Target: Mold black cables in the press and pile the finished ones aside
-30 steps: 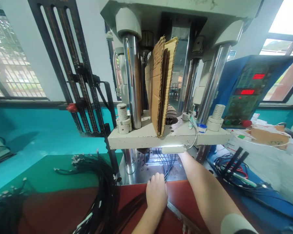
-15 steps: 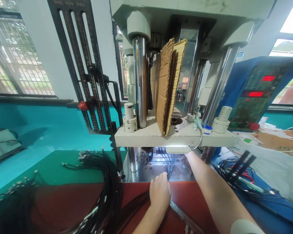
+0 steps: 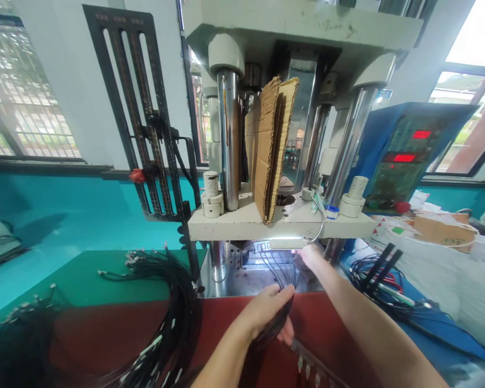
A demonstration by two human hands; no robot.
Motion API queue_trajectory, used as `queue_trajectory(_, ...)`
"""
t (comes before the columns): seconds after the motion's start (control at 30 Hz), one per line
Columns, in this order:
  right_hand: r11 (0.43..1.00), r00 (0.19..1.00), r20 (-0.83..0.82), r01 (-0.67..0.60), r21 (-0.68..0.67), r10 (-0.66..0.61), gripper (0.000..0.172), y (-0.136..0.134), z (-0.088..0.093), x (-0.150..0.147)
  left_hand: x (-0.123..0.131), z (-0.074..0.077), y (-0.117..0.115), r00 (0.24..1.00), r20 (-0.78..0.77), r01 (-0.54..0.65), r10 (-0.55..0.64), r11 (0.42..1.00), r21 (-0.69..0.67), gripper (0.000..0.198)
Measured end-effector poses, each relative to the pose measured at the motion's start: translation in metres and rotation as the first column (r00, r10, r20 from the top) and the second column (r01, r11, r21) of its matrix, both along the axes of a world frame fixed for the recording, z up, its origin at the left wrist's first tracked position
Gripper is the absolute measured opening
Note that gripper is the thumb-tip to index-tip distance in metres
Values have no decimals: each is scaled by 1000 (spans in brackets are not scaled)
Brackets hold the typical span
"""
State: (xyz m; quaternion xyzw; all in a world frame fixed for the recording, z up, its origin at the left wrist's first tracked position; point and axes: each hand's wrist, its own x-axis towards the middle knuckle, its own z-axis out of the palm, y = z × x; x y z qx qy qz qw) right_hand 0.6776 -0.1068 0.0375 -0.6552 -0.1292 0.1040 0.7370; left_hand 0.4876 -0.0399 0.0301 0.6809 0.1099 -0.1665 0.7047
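Observation:
My left hand (image 3: 269,308) is wrapped round a bundle of thin dark cables (image 3: 278,323) at the front edge of the press bed (image 3: 242,288). From its grip the cables fan out up into the lit gap of the press, towards a metal mould block (image 3: 267,260). My right hand (image 3: 310,255) reaches into that gap on the right, just under a white lamp (image 3: 286,244); its fingers are small and partly hidden, and what they touch cannot be made out. Below my left hand lies a metal bar with small connectors (image 3: 311,369), blurred.
More black cables (image 3: 186,302) with pale ends lie on the left over a green and red mat (image 3: 101,334). Folded cardboard (image 3: 262,156) stands on the press plate (image 3: 226,229). A blue control box (image 3: 408,151) and a coil of wires (image 3: 375,275) are on the right.
My left hand has turned and lifted the cable bundle, its fingers now showing beneath it. My right hand has come into sight under the lamp. The whole view has shifted slightly.

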Motion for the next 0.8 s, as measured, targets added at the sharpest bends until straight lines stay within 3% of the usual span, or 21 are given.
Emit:
queue_trajectory(0.03, 1000, 1000, -15, -8, 6, 8, 22, -6, -4, -7, 0, -2, -5, 998, -46, 21, -32, 974, -224, 63)
queue_trajectory(0.1, 999, 999, -23, -29, 26, 30, 21, -21, -9, -26, 1, -9, -16, 996, -85, -27, -23, 842, -540, 58)
queue_trajectory(0.17, 998, 999, -9, -36, 54, 37, 21, -36, -11, -47, 1, -16, -28, 994, -96, -97, 43, 724, -683, 47)
queue_trajectory(0.2, 997, 999, -1, -32, 66, 32, 22, -43, -10, -57, 1, -20, -34, 993, -94, -118, 73, 697, -707, 43)
queue_trajectory(0.3, 995, 1000, 20, -1, 96, -1, 24, -60, -9, -79, -2, -24, -46, 992, -83, -129, 99, 694, -708, 32)
queue_trajectory(0.43, 987, 996, 18, 78, 140, -82, 26, -79, -10, -84, -15, -21, -60, 993, -85, -116, 79, 726, -678, 20)
queue_trajectory(0.6, 972, 986, -54, 167, 165, -161, 31, -111, -15, -73, -48, -19, -83, 995, -83, -4, -54, 813, -582, 27)
queue_trajectory(0.8, 971, 973, -106, 216, 104, -205, 29, -174, -30, -83, -67, -17, -94, 996, -63, -86, 61, 806, -586, 36)
